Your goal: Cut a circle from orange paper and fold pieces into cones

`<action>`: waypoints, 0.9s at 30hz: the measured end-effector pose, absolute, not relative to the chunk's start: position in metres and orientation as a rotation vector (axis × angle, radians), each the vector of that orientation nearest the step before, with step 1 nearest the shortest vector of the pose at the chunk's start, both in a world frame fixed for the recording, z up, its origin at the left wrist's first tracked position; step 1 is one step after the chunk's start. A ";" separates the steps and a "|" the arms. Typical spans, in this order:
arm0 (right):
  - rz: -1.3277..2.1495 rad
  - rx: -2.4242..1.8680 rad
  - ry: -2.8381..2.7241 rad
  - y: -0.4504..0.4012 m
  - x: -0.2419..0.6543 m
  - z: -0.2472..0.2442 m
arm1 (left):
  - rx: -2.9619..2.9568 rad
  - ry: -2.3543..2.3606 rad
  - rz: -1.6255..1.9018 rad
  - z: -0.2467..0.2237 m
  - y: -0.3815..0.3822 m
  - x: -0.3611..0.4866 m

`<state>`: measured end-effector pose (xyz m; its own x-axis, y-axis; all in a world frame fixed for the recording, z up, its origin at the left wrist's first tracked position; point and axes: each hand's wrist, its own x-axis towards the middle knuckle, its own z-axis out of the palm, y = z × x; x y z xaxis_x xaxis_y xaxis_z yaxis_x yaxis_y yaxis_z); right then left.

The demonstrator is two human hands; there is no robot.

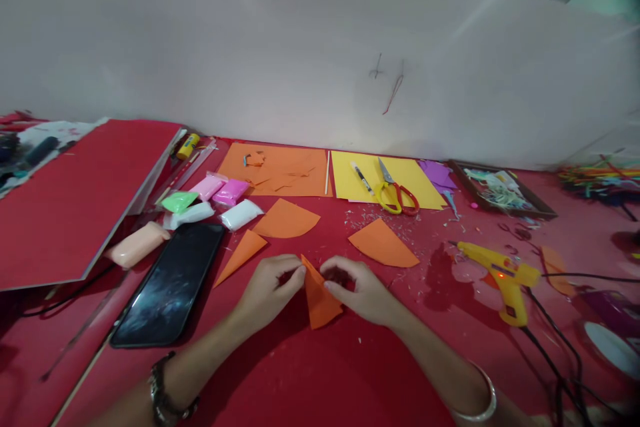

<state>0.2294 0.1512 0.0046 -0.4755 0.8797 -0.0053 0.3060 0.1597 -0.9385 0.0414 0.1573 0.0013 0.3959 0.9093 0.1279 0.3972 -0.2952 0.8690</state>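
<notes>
Between my two hands is a folded wedge of orange paper [321,297], its point upward and its wide end toward me. My left hand [273,287] pinches the paper's left edge near the tip, thumb against forefinger. On the other side, the curled fingers and thumb of my right hand [360,290] close on the right edge. A narrow orange paper cone [243,255] lies just beyond my left hand. Two flat orange paper sectors, one at the left [287,219] and one at the right [384,243], rest farther back on the red table.
A yellow glue gun [500,273] with a lit light and trailing cords stands at right. Red-and-yellow-handled scissors [395,193] and a marker [363,179] lie on yellow paper [345,167]. At left are a black phone [170,287], clay packets [230,191] and a red board [85,193].
</notes>
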 end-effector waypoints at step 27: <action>1.406 -0.889 -1.800 0.146 0.237 0.006 | 1.629 1.198 0.778 -0.004 0.149 0.054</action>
